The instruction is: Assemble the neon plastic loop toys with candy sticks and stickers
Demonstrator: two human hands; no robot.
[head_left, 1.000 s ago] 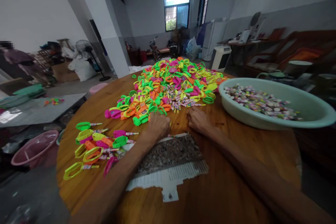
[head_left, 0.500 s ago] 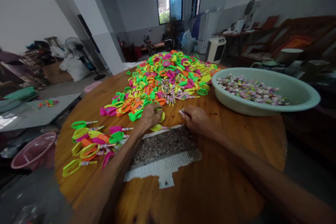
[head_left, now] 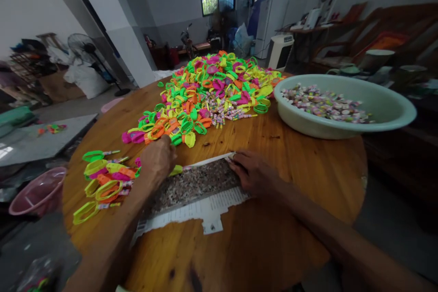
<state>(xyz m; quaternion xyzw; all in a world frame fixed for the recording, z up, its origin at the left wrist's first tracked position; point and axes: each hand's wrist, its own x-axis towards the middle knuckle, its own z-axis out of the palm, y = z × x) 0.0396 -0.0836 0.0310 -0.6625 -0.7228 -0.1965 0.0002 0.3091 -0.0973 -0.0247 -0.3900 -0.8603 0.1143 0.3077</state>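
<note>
My left hand [head_left: 159,159] is curled beside the front edge of a pile of bright plastic toy wristbands [head_left: 205,86]; its fingertips are turned away, so what they hold is hidden. By its fingers a yellow wristband piece [head_left: 176,170] with a small wrapped candy tube [head_left: 186,168] lies at the far edge of a speckled stone slab [head_left: 196,182]. My right hand [head_left: 255,171] pinches a small candy tube [head_left: 230,160] at the slab's right end. Torn printed paper [head_left: 205,212] sticks out from under the slab. Loose candy tubes [head_left: 222,112] lie against the pile.
A pale green basin [head_left: 386,121] with many candy tubes stands at the table's right. Wristbands with tubes attached [head_left: 107,187] lie on the left of the round wooden table [head_left: 273,242]. A pink basin [head_left: 37,191] and a grey side table [head_left: 51,139] stand beyond its left edge.
My left hand has moved left and nearer, away from the yellow piece it was at. My right hand has come down to the slab's end with its tube. The view has shifted slightly.
</note>
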